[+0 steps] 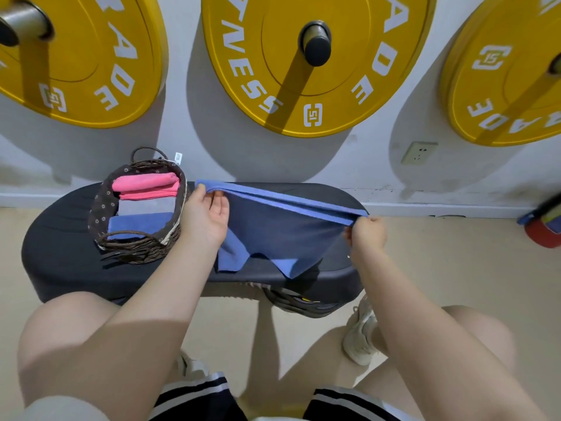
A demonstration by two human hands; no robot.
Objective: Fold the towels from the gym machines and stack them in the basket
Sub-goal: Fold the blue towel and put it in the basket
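A blue towel point(282, 235) is stretched above the black padded bench point(60, 253). My left hand point(205, 217) pinches its upper left corner, and my right hand point(365, 233) pinches the upper right corner. The towel's lower edge hangs down and rests on the bench's front. A dark wicker basket point(100, 205) with a floral liner stands on the bench's left part. Inside it lie a folded pink towel point(145, 185), a grey towel point(145, 206) and a folded blue towel point(136, 227).
Yellow weight plates point(318, 56) hang on pegs along the white wall behind the bench. A wall socket point(419, 151) is at the right. A red and blue object point(543, 226) lies on the floor at the far right. My knees and a shoe point(361, 332) are below the bench.
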